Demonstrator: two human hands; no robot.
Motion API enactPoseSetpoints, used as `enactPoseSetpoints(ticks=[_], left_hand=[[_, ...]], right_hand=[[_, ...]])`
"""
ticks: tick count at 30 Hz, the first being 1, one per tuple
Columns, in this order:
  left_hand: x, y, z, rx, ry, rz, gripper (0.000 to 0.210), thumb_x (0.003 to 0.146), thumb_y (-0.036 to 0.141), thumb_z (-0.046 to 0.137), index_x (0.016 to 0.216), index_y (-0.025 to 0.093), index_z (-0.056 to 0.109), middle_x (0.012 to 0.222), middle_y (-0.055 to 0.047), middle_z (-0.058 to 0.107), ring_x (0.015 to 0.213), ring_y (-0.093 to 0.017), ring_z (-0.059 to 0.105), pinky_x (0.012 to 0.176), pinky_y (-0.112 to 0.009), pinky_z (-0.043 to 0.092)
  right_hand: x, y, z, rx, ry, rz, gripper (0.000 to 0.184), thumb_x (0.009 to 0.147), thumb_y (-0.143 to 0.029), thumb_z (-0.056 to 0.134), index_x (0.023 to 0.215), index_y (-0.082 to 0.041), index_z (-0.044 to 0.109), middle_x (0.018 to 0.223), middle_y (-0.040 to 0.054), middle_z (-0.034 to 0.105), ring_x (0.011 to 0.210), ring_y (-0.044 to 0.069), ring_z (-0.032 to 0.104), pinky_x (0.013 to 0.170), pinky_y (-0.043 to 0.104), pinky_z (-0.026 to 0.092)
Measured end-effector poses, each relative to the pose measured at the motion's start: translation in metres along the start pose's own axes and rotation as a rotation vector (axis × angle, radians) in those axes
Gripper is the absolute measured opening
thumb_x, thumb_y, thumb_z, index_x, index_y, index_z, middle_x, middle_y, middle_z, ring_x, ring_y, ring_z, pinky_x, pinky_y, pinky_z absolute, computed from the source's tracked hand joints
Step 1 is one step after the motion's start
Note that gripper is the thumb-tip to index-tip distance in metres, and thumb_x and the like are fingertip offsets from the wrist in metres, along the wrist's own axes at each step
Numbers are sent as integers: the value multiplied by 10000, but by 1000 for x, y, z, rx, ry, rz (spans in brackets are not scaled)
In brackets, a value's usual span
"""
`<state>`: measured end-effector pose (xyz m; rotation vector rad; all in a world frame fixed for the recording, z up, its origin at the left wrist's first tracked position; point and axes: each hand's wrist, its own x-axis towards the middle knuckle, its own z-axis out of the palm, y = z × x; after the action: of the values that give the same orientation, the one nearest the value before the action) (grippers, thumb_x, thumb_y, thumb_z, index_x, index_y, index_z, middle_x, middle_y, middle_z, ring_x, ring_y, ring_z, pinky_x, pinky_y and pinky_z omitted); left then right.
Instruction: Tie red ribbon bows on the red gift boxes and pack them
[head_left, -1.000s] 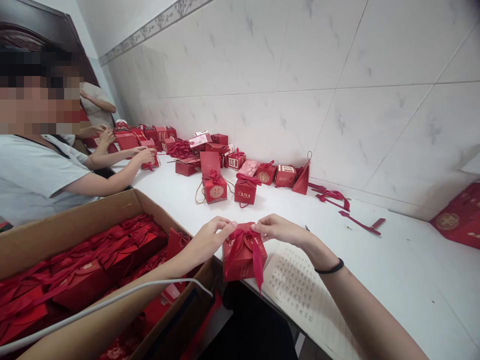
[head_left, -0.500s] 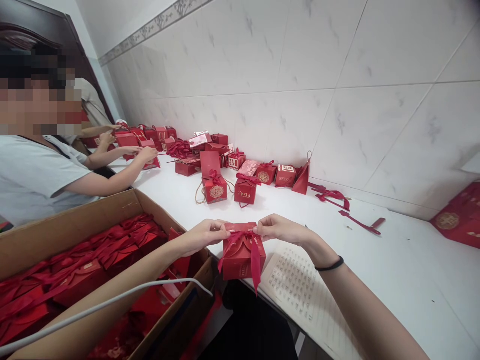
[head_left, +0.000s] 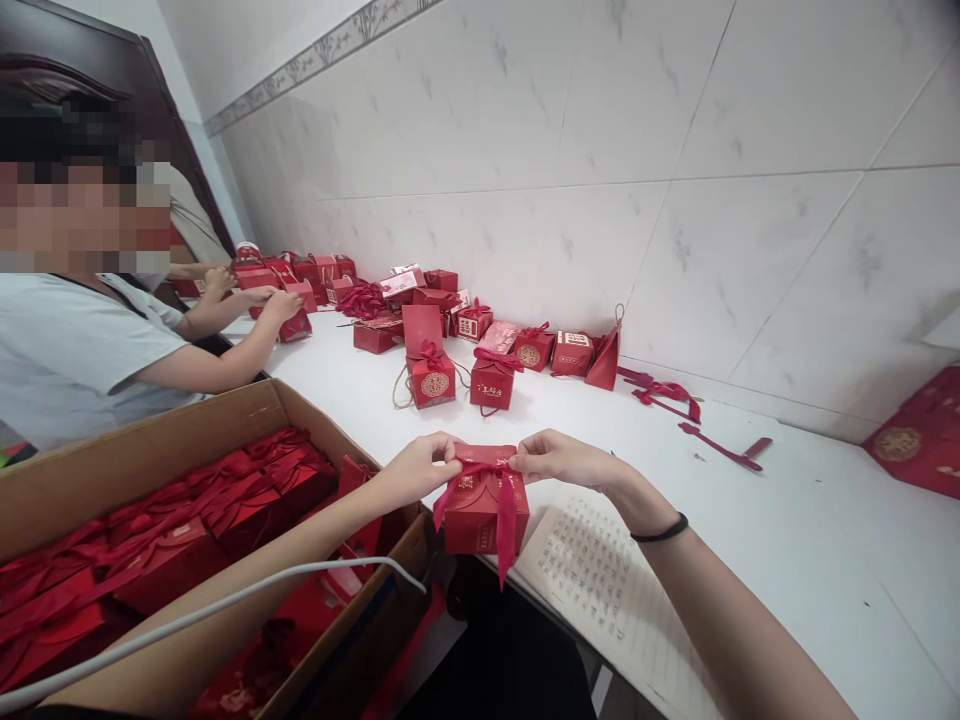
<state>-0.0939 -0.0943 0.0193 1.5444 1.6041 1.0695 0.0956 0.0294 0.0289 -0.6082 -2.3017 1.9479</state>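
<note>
A red gift box [head_left: 480, 525] with gold print stands at the near edge of the white table, directly before me. Across its top runs a dark red ribbon [head_left: 507, 520], knotted in the middle, its tails hanging down the front. My left hand [head_left: 427, 465] pinches the ribbon at the upper left of the box. At the upper right, my right hand [head_left: 551, 460] pinches the other side between thumb and finger. The ribbon parts inside both pinches are mostly covered by the fingertips.
A cardboard carton [head_left: 281, 400] full of ribboned red boxes stands at the left, a white cable [head_left: 300, 570] crossing it. Behind are more red boxes [head_left: 493, 382] along the tiled wall. Loose ribbons [head_left: 720, 445] and a written notebook [head_left: 592, 560] lie rightward. A co-worker [head_left: 97, 350] handles boxes.
The gift box has tilted slightly, showing more print on top. Both my hands keep their pinch on the ribbon, shifting only a little. At the left, the co-worker's box has been raised.
</note>
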Motion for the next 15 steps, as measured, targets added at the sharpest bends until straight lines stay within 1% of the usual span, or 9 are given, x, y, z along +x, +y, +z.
enactPoseSetpoints(ticks=[1,3,5,7,9,10,11,13,15], left_hand=[[0,-1,0,-45,15,-14,165,627,253,504,590,191,356,931,-72,626,827,-207,592,792,-374,447],[-1,-1,-3,-136,35,-44,138,611,246,507,660,190,391,1016,-89,617,910,-234,599,830,-404,441],[-1,1,-6,-166,76,-36,164,602,226,511,744,187,440,1128,-115,577,1038,-263,563,893,-432,411],[-1,6,-8,-118,132,24,192,625,207,496,815,187,475,1193,-120,540,1162,-269,482,964,-445,359],[-1,13,-8,-3,131,111,186,687,210,474,868,189,510,1212,-107,527,1220,-252,421,1006,-439,322],[0,16,-7,72,99,157,187,722,219,465,896,190,528,1211,-100,526,1216,-242,422,1011,-429,322],[0,18,-6,148,45,200,200,754,228,460,932,191,543,1210,-94,524,1198,-231,436,1010,-416,331],[-1,20,-2,266,-93,269,241,798,233,455,1014,196,554,1205,-86,521,1149,-207,474,1001,-386,350],[-2,18,-1,310,-201,306,276,827,228,447,1084,200,542,1217,-83,507,1137,-186,481,1009,-355,349]], right_hand=[[0,0,0,-22,19,2,424,632,-500,716,623,-142,490,646,-19,510,666,119,511,781,306,439],[-2,-3,0,-79,67,25,382,695,-481,674,662,-147,492,680,-4,534,684,134,542,749,301,456],[-7,-9,2,-210,158,48,292,774,-426,610,748,-153,511,759,24,580,716,157,575,703,300,467],[-13,-17,7,-401,316,27,210,831,-372,550,845,-164,526,854,55,611,769,178,591,693,304,466],[-20,-24,14,-534,430,-43,218,849,-371,528,938,-171,530,951,78,613,842,191,591,724,305,464],[-23,-27,17,-558,442,-78,258,849,-391,527,989,-174,524,1000,86,605,876,195,587,742,305,464],[-25,-28,21,-568,424,-102,312,843,-417,532,1041,-177,513,1044,92,591,903,200,584,759,307,465],[-26,-28,26,-599,348,-109,418,819,-459,553,1124,-179,490,1116,104,555,950,218,571,791,326,463],[-25,-24,27,-656,285,-87,487,793,-466,583,1165,-170,478,1161,119,520,1000,244,546,837,361,448]])
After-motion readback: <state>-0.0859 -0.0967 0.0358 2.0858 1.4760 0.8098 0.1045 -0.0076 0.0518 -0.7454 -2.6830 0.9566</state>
